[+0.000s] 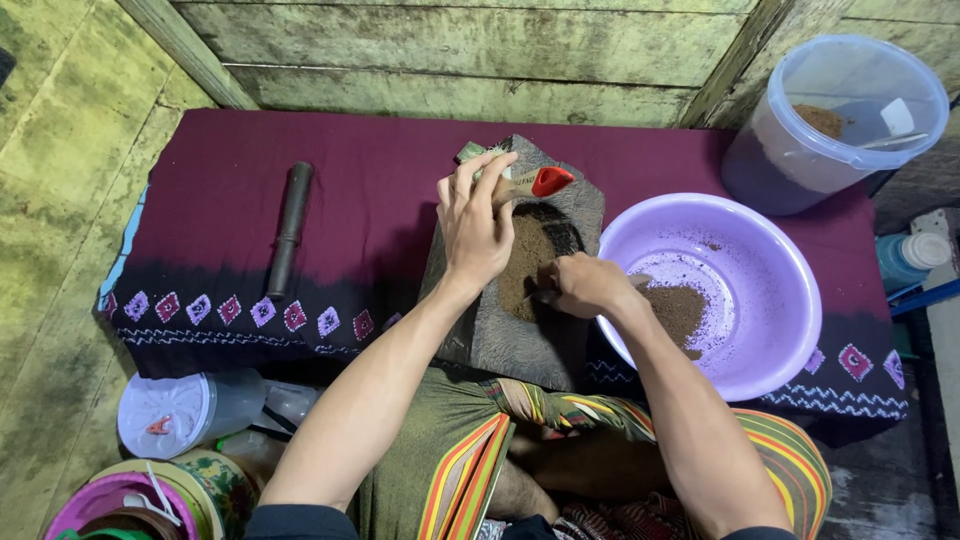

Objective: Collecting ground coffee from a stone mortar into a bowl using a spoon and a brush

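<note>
A dark grey stone slab lies on a maroon patterned cloth, with brown powder heaped on its middle. My left hand rests over the slab's far end, shut on a small scoop with a red tip. My right hand is closed beside the powder at the slab's right edge; what it holds is hidden. A lilac plastic basin stands right of the slab and holds more brown powder.
A dark cylindrical stone roller lies on the cloth at left. A clear lidded tub with brown powder stands at back right. Plastic jars and lids sit on the floor at lower left. Wooden planks surround the spot.
</note>
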